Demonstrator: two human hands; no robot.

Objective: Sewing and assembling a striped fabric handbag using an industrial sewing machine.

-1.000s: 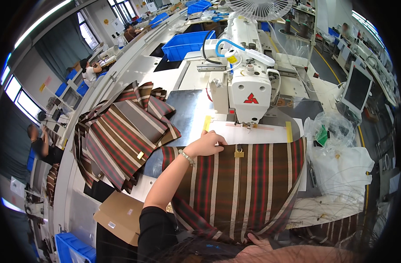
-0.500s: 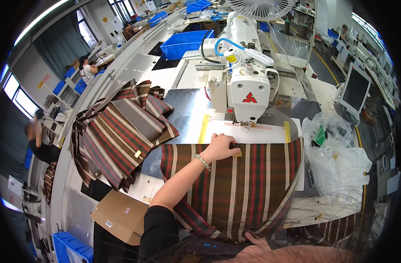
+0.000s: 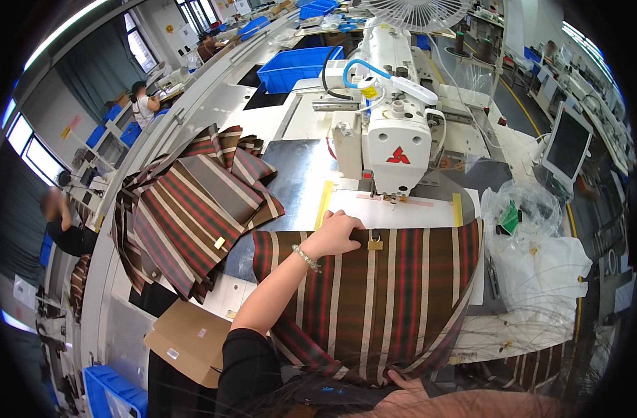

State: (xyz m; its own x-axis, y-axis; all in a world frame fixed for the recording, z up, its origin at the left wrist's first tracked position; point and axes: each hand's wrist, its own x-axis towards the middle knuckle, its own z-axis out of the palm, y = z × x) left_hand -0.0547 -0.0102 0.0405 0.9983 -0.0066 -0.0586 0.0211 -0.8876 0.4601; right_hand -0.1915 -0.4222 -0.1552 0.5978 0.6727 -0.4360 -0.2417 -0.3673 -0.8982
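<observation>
A brown striped fabric piece (image 3: 388,299) with red, green and cream stripes lies spread before the sewing machine (image 3: 396,150). My left hand (image 3: 334,235) rests on its far edge, thumb and index finger apart. Just right of those fingertips, a small gold-coloured metal piece with a dark loop (image 3: 375,244) sits on the fabric near that edge. At the near edge my right hand (image 3: 406,391) has its thumb over the bunched fabric and seems to grip it; its other fingers are hidden. The machine's needle area is just beyond the fabric, above a white sheet (image 3: 374,212) with yellow strips.
Similar striped pieces (image 3: 193,209) are piled at left, one with a gold piece. An open cardboard box (image 3: 186,341) stands nearer me. Plastic bags (image 3: 538,272) and a screen (image 3: 565,143) are at right. A blue bin (image 3: 297,70) stands behind; people work at far left.
My left hand has slid left along the fabric's far edge, uncovering the gold metal piece. My right hand stays at the near edge.
</observation>
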